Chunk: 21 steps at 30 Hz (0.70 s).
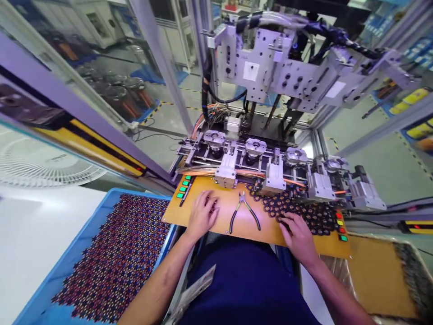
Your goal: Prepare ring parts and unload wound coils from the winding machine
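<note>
My left hand [202, 215] rests palm down on the orange work board [223, 225], its fingers over a few small dark ring parts. My right hand [297, 234] lies on the same board at the near edge of a spread of small black ring-shaped coils [297, 210], fingertips touching them. Between the hands lie black-handled cutting pliers [244, 211], untouched. Neither hand visibly grips anything.
A winding machine [267, 167] with a row of round spindles stands right behind the board. A blue tray [111, 262] full of small dark coils sits at my left. Green buttons [182, 187] and red and green buttons [341, 225] flank the board. A lined box [382, 275] is at right.
</note>
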Tool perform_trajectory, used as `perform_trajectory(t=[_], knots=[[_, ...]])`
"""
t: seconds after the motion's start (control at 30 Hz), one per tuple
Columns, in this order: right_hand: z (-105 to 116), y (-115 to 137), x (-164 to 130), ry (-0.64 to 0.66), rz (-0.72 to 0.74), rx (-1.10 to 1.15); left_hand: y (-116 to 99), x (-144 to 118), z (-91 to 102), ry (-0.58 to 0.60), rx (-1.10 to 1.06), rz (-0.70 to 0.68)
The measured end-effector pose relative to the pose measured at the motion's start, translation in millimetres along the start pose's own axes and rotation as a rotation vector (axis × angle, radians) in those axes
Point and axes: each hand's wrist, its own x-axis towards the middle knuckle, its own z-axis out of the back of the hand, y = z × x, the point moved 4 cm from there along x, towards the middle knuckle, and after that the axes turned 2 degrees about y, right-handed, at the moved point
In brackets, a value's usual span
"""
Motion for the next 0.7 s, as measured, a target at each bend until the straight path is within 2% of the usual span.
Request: perform_trajectory(t=[0.1, 0.2, 0.3, 0.37, 0.43, 0.57, 0.6, 0.63, 0.7], knots=[[-16.4, 1.2, -0.4, 0.008, -0.047, 0.002, -3.2, -5.1, 3.6, -0.045, 0.027, -0.004], [-33.5, 1.5, 4.5, 0.003, -0.092, 0.012, -8.6, -17.5, 15.1, -0.088, 0.052, -0.013], [-36.6, 4.1, 11.3, -0.021, -0.111, 0.055, -16.2, -27.6, 32.8, -0.124, 0.029, -0.020], [-28.4, 14.5, 18.3, -0.026, -0.079, 0.122, -25.6, -27.0, 47.5, -0.147, -0.027, -0.008], [-14.3, 35.1, 29.2, -0.022, -0.012, 0.210, -42.7, -18.2, 61.2, -0.101, -0.135, -0.014], [18.3, 91.4, 58.5, -0.077, 0.152, 0.540, -95.5, 8.7, 79.6, 0.210, -0.546, -0.101], [24.8, 102.8, 65.5, -0.108, 0.179, 0.637, -106.7, 13.3, 84.1, 0.242, -0.649, -0.100], [29.7, 111.7, 71.8, -0.132, 0.197, 0.722, -115.2, 16.5, 88.5, 0.238, -0.727, -0.087], [33.4, 122.3, 82.9, -0.116, 0.201, 0.824, -123.7, 18.4, 96.3, 0.158, -0.783, -0.053]])
